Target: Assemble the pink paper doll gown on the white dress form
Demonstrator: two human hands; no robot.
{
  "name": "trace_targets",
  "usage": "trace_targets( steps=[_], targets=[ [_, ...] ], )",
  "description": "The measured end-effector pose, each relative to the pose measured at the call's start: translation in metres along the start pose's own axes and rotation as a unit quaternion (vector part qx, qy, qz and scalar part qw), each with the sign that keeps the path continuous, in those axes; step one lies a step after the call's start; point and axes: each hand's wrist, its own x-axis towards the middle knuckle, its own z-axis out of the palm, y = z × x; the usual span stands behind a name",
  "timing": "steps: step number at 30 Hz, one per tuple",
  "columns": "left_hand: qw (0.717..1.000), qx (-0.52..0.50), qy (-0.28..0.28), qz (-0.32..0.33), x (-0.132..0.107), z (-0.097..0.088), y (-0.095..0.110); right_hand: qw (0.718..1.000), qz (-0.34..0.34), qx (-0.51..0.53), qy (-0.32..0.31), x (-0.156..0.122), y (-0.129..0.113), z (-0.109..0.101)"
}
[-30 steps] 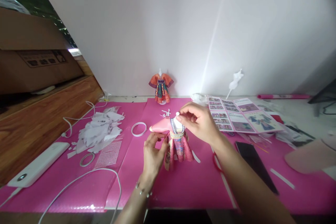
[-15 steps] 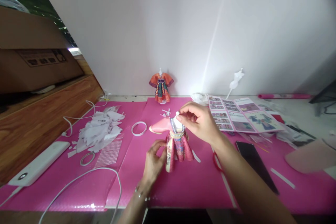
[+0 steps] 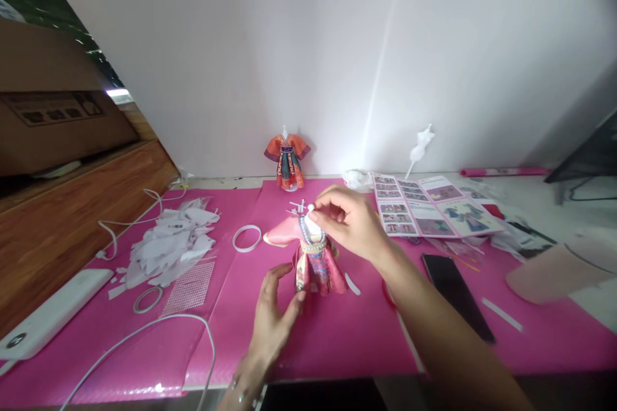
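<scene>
A small dress form (image 3: 314, 228) wears a pink doll dress (image 3: 322, 268) with pearl beading at the neckline and waist. My right hand (image 3: 355, 221) pinches the knob at the top of the form's neck between thumb and fingertips. One pink sleeve stretches out to the left, and the other side is largely behind my right hand. At the lower left of the skirt is my left hand (image 3: 274, 314), its thumb and fingers apart. The fingertips are close to the hem; whether they touch it I cannot tell.
Behind stands a second form in an orange dress (image 3: 287, 164); a bare white form (image 3: 421, 149) leans on the wall. Left are white paper scraps (image 3: 171, 241), tape rolls (image 3: 247, 239) and a power bank (image 3: 55, 314). Right are an instruction sheet (image 3: 434, 205), a phone (image 3: 457, 295) and a cup (image 3: 559, 273).
My left hand has let go of the skirt panel, its fingers spreading lower down. The skirt panel has dropped back against the skirt. My right hand still pinches the neck knob. The view has shifted slightly.
</scene>
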Motion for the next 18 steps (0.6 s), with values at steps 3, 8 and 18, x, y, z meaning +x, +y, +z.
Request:
trace_targets(
  steps=[3,8,18],
  targets=[
    [1.000,0.009,-0.021,0.003,0.005,0.007,0.002,1.000,0.002,-0.004,-0.004,0.000,0.000,0.000],
    [0.999,0.017,-0.045,-0.018,0.009,0.009,-0.003,1.000,0.002,-0.001,0.016,-0.008,0.000,-0.008],
    [0.983,-0.020,-0.110,-0.149,-0.014,0.003,-0.030,0.977,0.209,-0.027,0.030,-0.127,0.031,-0.006]
  ],
)
